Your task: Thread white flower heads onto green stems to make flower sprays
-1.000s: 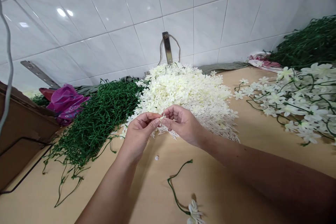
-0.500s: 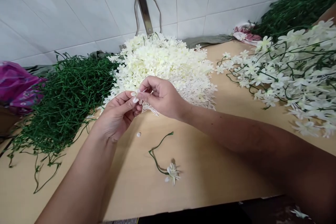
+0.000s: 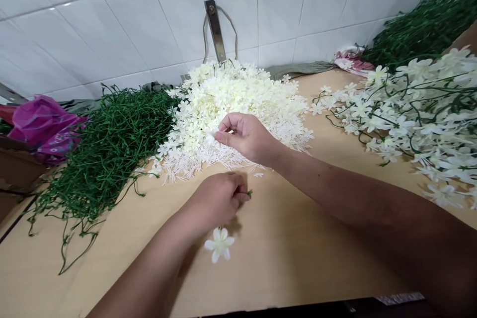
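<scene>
My left hand (image 3: 218,199) is closed on a green stem whose tip (image 3: 249,192) shows by the fingers; a white flower (image 3: 219,244) on it hangs just below the hand over the wooden table (image 3: 298,258). My right hand (image 3: 244,135) hovers at the near edge of the heap of loose white flowers (image 3: 231,104), its thumb and forefinger pinched on a small white blossom (image 3: 211,135). The two hands are apart.
A pile of bare green stems (image 3: 108,144) lies at the left, beside a magenta bag (image 3: 42,126). Finished stems with white flowers (image 3: 417,109) are stacked at the right, more green stems (image 3: 428,30) behind them. A metal bracket (image 3: 215,30) hangs on the tiled wall.
My hands have separated. The left hand dropped to the table and took up the green stem with its flower; the right stays near the flower heap, pinching a blossom.
</scene>
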The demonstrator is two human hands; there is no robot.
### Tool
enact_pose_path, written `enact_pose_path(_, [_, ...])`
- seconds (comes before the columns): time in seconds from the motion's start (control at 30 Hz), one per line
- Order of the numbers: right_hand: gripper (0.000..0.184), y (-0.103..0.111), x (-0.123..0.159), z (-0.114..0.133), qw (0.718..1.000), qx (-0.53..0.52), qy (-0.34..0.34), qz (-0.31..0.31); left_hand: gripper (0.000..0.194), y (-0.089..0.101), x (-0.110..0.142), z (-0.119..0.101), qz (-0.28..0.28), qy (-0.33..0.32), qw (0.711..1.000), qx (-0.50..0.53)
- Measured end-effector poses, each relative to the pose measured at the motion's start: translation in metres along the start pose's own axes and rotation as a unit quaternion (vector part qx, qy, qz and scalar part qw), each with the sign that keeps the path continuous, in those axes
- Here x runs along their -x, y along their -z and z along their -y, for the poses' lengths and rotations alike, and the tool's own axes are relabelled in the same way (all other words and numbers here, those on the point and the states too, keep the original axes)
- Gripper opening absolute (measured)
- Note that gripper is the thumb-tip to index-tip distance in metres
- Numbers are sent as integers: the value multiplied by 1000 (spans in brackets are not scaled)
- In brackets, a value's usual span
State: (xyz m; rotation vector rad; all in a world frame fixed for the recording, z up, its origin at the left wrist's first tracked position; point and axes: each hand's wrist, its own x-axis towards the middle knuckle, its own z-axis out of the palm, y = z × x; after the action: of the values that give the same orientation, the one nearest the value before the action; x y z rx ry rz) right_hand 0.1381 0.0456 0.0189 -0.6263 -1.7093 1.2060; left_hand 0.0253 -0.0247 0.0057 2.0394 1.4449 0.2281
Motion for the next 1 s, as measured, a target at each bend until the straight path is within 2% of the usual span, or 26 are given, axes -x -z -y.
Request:
enact_pose_path(0.07, [20, 4, 9, -2, 999, -8, -31, 2, 7, 4, -4, 10, -13, 12, 991, 135])
enact_pose_path(0.17, [24, 15, 31, -9, 994, -42, -99, -4, 8, 8, -10, 23, -20, 33, 947, 320])
enact_pose_path(0.27, [28, 23, 51, -20, 979, -111, -169, -14, 11, 6, -15, 28, -10, 40, 919, 392])
enact_pose_path(0.4, [30, 23, 58, -31, 961, -195, -195, 18, 13, -1, -17, 26, -14, 36, 896, 441])
enact_pose_path(0.47, [28, 21, 56, -32, 957, -209, -197, 38, 13, -2, -17, 24, -23, 36, 889, 457])
enact_pose_path(0.6, [26, 23, 52, -31, 952, -215, -214, 38, 11, -2, -19, 24, -31, 50, 883, 466])
enact_pose_path(0.83, [17, 24, 52, -25, 960, -161, -223, 51, 10, -2, -20, 31, -29, 44, 892, 449])
enact_pose_path(1.0, [14, 25, 53, -19, 977, -32, -204, 49, 14, 0, -19, 28, -21, 51, 899, 435])
